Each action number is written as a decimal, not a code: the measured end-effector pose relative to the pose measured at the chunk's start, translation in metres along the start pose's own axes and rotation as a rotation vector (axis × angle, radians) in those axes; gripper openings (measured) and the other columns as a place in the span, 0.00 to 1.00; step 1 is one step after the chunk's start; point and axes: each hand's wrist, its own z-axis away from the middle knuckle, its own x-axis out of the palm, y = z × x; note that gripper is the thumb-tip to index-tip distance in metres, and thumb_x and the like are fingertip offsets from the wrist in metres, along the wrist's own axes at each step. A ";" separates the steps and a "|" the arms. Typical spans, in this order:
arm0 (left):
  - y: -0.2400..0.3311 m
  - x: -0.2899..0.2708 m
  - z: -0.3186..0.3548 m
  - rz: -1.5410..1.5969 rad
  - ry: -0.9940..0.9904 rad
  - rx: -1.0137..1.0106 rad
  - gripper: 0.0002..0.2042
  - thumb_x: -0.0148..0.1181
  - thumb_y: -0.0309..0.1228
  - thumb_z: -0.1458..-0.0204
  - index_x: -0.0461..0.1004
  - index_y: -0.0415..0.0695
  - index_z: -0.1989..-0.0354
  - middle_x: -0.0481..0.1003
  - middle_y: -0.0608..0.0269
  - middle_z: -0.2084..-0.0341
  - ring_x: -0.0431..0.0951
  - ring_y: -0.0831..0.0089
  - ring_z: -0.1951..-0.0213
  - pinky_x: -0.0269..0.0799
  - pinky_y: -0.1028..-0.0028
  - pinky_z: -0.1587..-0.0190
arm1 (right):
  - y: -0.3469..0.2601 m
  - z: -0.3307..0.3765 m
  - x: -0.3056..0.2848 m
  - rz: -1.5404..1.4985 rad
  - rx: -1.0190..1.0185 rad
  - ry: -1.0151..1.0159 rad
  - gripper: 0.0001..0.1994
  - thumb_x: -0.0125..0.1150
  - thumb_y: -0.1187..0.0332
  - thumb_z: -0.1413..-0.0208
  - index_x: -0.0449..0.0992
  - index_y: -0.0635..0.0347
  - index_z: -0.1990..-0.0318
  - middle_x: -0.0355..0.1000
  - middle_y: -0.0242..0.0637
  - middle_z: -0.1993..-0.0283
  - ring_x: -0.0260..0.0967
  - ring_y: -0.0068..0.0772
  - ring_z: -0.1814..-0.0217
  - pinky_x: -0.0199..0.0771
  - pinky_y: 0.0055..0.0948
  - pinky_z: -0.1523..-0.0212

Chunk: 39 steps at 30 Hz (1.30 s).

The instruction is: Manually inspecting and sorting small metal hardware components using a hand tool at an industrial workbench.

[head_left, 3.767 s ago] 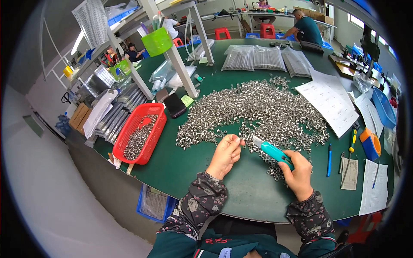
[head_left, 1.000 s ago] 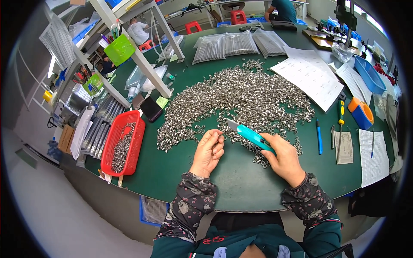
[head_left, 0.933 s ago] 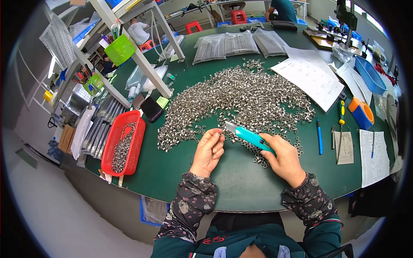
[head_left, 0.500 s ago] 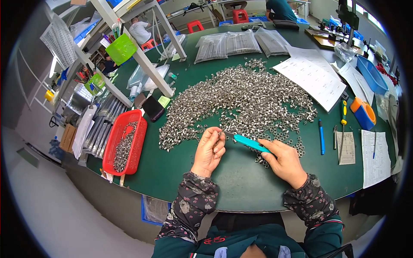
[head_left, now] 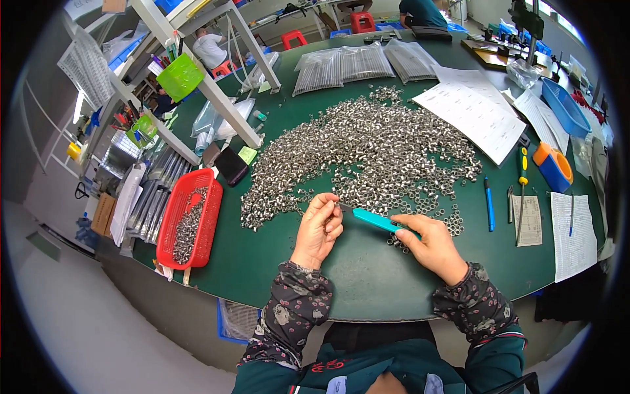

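Note:
My left hand (head_left: pixel 316 231) is closed in a pinch, thumb against forefinger, on a small metal ring (head_left: pixel 336 202) that shows only in part between the fingertips. Wrapped round the teal handle of a utility knife (head_left: pixel 375 219) is my right hand (head_left: pixel 430 246). The knife points left, its dark blade reaching the ring at my left fingertips; whether they touch is too small to tell. Just beyond both hands spreads a wide heap of small metal rings (head_left: pixel 367 141) on the green table (head_left: pixel 367 289). A few loose rings lie under and beside the knife.
To the left stands a red basket (head_left: pixel 211 226) with more rings inside. A phone (head_left: pixel 231 166) lies by the white shelf post (head_left: pixel 226 105). Rightward are a blue pen (head_left: pixel 489 205), a yellow-green screwdriver (head_left: pixel 523 167), an orange-blue tape dispenser (head_left: pixel 553 171) and papers (head_left: pixel 469 111). Bagged tubes (head_left: pixel 367 62) lie at the back.
The knife has slid slightly left and down, bringing its blade nearer my left fingertips. My left hand stays almost in place, still pinching the ring.

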 end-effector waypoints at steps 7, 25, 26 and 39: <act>-0.002 -0.001 -0.001 0.004 -0.050 0.022 0.04 0.46 0.26 0.44 0.67 0.43 0.63 0.68 0.66 0.76 0.54 0.87 0.84 0.48 0.87 0.86 | 0.007 0.000 0.004 -0.090 0.002 -0.037 0.12 0.54 0.65 0.49 0.73 0.58 0.58 0.72 0.44 0.70 0.70 0.44 0.69 0.68 0.35 0.68; -0.005 -0.009 -0.001 -0.022 0.038 -0.020 0.06 0.48 0.30 0.44 0.68 0.41 0.65 0.66 0.70 0.82 0.53 0.87 0.87 0.45 0.87 0.88 | 0.005 0.002 0.007 0.189 -0.111 0.089 0.12 0.56 0.62 0.51 0.73 0.51 0.59 0.67 0.37 0.76 0.67 0.42 0.74 0.67 0.37 0.75; -0.005 -0.009 -0.002 -0.023 0.032 -0.019 0.06 0.48 0.31 0.44 0.68 0.41 0.65 0.65 0.70 0.83 0.52 0.87 0.87 0.45 0.87 0.88 | 0.004 0.002 0.007 0.190 -0.111 0.089 0.12 0.56 0.62 0.51 0.73 0.51 0.59 0.67 0.37 0.76 0.67 0.42 0.74 0.67 0.37 0.75; -0.006 -0.005 -0.001 -0.059 0.075 -0.038 0.08 0.50 0.33 0.45 0.68 0.41 0.66 0.64 0.72 0.85 0.51 0.87 0.88 0.43 0.86 0.89 | 0.001 0.000 0.002 0.357 -0.227 0.173 0.13 0.59 0.66 0.56 0.73 0.52 0.59 0.63 0.35 0.78 0.65 0.37 0.75 0.65 0.34 0.77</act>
